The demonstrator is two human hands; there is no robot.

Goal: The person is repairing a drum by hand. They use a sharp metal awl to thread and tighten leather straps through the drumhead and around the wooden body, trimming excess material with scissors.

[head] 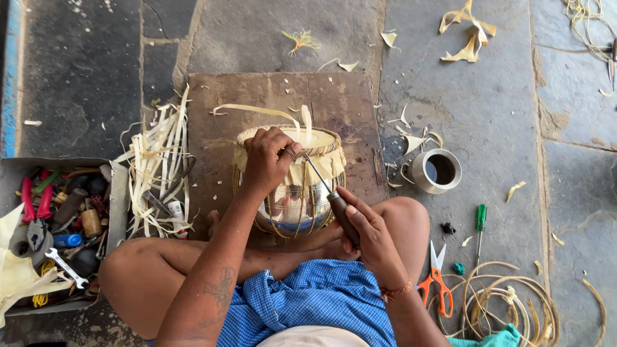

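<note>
Left hand (267,160) grips rim of shiny, likely slippery metal pot (292,202) in stiff cane weave; right hand (366,231) clenches awl (328,189) handle.

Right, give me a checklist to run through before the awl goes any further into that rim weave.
1. Left hand steadying the rim of the shiny metal pot: ok.
2. Right hand gripping the awl by its dark handle: ok.
3. Awl tip clear of the left fingers: cannot tell, they sit very close.
4. Pot braced between the crossed legs on the wooden board: ok.
5. Spare pale strips close by, beside the left knee: ok.
6. Orange-handled scissors lying near the right knee: ok.
</note>
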